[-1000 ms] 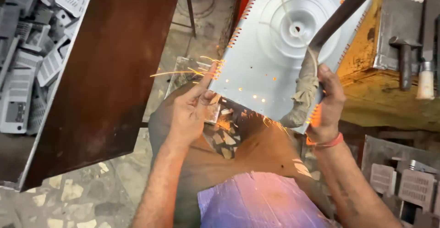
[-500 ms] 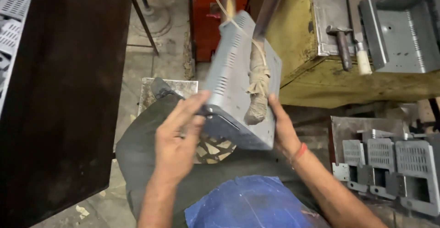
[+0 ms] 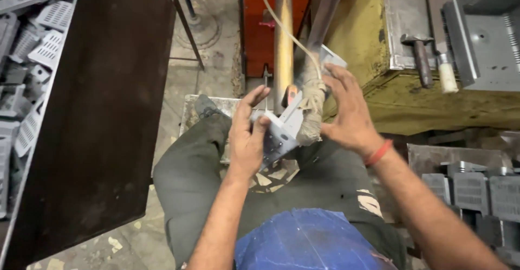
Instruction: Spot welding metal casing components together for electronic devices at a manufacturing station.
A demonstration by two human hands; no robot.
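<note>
Gripping a grey metal panel (image 3: 284, 132) edge-on at frame centre, the left hand (image 3: 246, 134) steadies it. The right hand (image 3: 349, 113), fingers spread, presses its far side beside the rag-wrapped rod (image 3: 311, 113). No sparks show, so the work seems paused.

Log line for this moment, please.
left hand: holds grey metal panel | right hand: against panel's far side | cloth-wrapped bar: touching panel

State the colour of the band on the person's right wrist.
The wrist band is red-orange, seen clearly in the head view just behind the right hand.
</note>
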